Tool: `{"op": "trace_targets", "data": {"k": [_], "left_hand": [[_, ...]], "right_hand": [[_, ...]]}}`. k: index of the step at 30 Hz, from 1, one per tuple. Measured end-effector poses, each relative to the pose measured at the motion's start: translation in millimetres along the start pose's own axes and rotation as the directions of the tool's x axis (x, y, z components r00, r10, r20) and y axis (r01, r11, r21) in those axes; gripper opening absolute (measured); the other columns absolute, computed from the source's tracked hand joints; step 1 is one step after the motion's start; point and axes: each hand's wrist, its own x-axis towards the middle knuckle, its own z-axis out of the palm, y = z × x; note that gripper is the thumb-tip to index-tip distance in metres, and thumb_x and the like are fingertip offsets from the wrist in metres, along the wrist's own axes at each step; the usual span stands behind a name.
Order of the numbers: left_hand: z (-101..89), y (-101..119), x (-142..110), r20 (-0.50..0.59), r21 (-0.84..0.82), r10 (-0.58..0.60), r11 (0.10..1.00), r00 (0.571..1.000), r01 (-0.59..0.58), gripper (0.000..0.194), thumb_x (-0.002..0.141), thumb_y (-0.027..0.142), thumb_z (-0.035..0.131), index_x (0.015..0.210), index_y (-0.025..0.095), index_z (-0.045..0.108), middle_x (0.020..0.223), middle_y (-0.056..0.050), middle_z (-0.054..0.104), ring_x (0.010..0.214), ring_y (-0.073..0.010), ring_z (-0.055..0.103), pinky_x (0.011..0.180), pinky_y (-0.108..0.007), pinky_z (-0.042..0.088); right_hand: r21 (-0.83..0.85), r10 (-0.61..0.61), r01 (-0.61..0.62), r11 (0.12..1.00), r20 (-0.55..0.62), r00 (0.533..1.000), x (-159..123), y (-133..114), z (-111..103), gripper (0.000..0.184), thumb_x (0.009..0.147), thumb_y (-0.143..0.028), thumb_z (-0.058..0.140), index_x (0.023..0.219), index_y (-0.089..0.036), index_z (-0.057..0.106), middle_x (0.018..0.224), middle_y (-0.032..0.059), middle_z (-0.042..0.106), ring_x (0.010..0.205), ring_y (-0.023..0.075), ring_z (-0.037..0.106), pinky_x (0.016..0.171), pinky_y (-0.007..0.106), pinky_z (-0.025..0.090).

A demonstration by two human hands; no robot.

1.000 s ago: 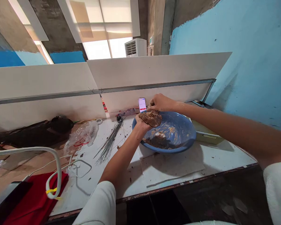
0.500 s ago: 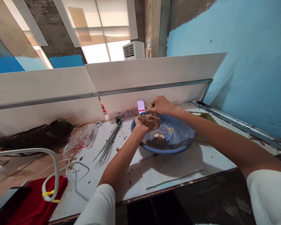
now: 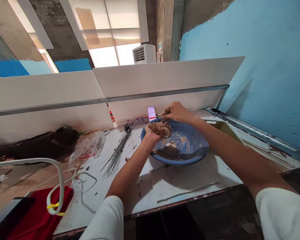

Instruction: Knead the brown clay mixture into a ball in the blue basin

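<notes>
My left hand (image 3: 153,133) is cupped palm up over the left side of a blue basin (image 3: 182,162), holding a mound of brown powdery material (image 3: 162,128). Just above and to the right of it is my right hand (image 3: 176,111), its fingers closed together and coated with brown residue. What they pinch, if anything, is too small to make out. Inside the basin lie a pale-topped brown lump (image 3: 171,146) and smears of the same brown material.
A lit phone (image 3: 151,113) leans against the white partition behind the basin. Left of the basin lie a bundle of thin wires (image 3: 117,153), a crumpled plastic bag (image 3: 90,146) and red cloth (image 3: 43,213) beneath a white curved stand (image 3: 61,183). An olive tray (image 3: 221,130) stands right.
My right hand has lifted slightly and moved a little right, away from the brown mound. My left hand stays cupped under it. The view has shifted slightly.
</notes>
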Motion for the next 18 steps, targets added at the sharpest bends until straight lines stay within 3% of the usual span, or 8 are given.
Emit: {"op": "trace_targets", "data": {"k": [5, 8, 10, 13, 16, 18], "left_hand": [[0.8, -0.2, 1.0, 0.03, -0.018, 0.016, 1.0, 0.999, -0.016, 0.048, 0.105, 0.036, 0.038, 0.115, 0.015, 0.079, 0.084, -0.017, 0.075, 0.07, -0.0335, 0.074, 0.083, -0.057, 0.067], [1.2, -0.2, 1.7, 0.036, -0.011, 0.017, 1.0, 0.999, -0.016, 0.048, 0.105, 0.035, 0.037, 0.116, 0.014, 0.08, 0.088, -0.018, 0.078, 0.071, -0.0336, 0.075, 0.085, -0.056, 0.067], [0.8, -0.3, 2.4, 0.026, 0.0, 0.025, 1.0, 0.999, -0.025, 0.05, 0.106, 0.034, 0.036, 0.116, 0.013, 0.08, 0.089, -0.018, 0.079, 0.073, -0.0338, 0.076, 0.087, -0.057, 0.067], [-0.3, -0.5, 3.7, 0.017, 0.007, 0.032, 0.999, 0.999, -0.032, 0.049, 0.104, 0.034, 0.04, 0.117, 0.012, 0.081, 0.087, -0.018, 0.078, 0.078, -0.0356, 0.079, 0.094, -0.06, 0.066], [-0.9, -1.4, 4.3, 0.039, -0.016, 0.022, 1.0, 0.999, -0.021, 0.049, 0.102, 0.035, 0.044, 0.121, 0.011, 0.083, 0.092, -0.02, 0.08, 0.089, -0.0395, 0.081, 0.098, -0.063, 0.065], [-0.3, -2.6, 3.8, 0.041, -0.035, 0.015, 0.999, 0.999, -0.014, 0.049, 0.101, 0.034, 0.045, 0.123, 0.012, 0.083, 0.093, -0.02, 0.081, 0.09, -0.0403, 0.081, 0.096, -0.064, 0.066]], "right_hand": [[-0.133, 0.055, -0.069, 0.989, -0.105, 0.993, -6.3, -5.4, 16.8, 0.025, 0.09, -0.037, 0.088, 0.084, -0.012, 0.089, 0.079, 0.0081, 0.085, 0.075, 0.02, 0.075, 0.071, 0.028, 0.047], [-0.093, 0.037, -0.046, 0.995, -0.096, 0.995, -10.4, -5.6, 25.3, 0.022, 0.099, -0.026, 0.075, 0.089, -0.011, 0.089, 0.085, 0.0089, 0.087, 0.08, 0.0214, 0.077, 0.076, 0.028, 0.05], [-0.028, 0.002, -0.004, 1.0, -0.054, 0.999, -12.8, -3.0, 27.6, 0.026, 0.096, -0.011, 0.066, 0.104, -0.012, 0.091, 0.102, 0.0093, 0.09, 0.096, 0.0239, 0.082, 0.086, 0.028, 0.055], [0.04, -0.035, 0.036, 0.999, -0.038, 0.999, -14.1, 2.5, 28.5, 0.054, 0.093, -0.003, 0.059, 0.139, -0.015, 0.084, 0.14, 0.0103, 0.085, 0.129, 0.0266, 0.079, 0.11, 0.031, 0.055], [0.031, -0.014, 0.016, 0.999, -0.053, 0.998, -8.9, 6.8, 29.8, 0.054, 0.106, -0.017, 0.057, 0.158, -0.018, 0.072, 0.163, 0.0122, 0.072, 0.148, 0.0277, 0.068, 0.126, 0.036, 0.047], [0.028, 0.025, -0.024, 0.999, -0.024, 0.999, -1.2, 8.6, 32.3, 0.046, 0.115, -0.03, 0.052, 0.151, -0.016, 0.076, 0.159, 0.0137, 0.075, 0.142, 0.0276, 0.07, 0.122, 0.035, 0.049]]}}
